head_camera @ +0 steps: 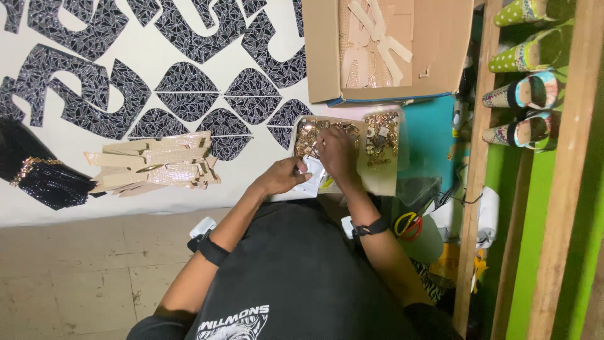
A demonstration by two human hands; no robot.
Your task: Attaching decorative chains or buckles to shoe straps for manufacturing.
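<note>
My left hand (281, 179) grips a small white packet (313, 171) at the near edge of a shallow box of gold metal ornaments (376, 135). Just above it, my right hand (336, 157) lies over the left half of that box, fingers bent down among the ornaments. What the right fingers hold is hidden. Both wrists carry black bands.
Black patterned cut-out pieces (189, 94) lie spread on a white sheet. A pile of beige strips (154, 167) sits to the left, black fabric with gold trim (38, 173) beyond. A cardboard box (440, 50) lies ahead, scissors (408, 225) to the right, shoes (525, 91) on wooden shelves.
</note>
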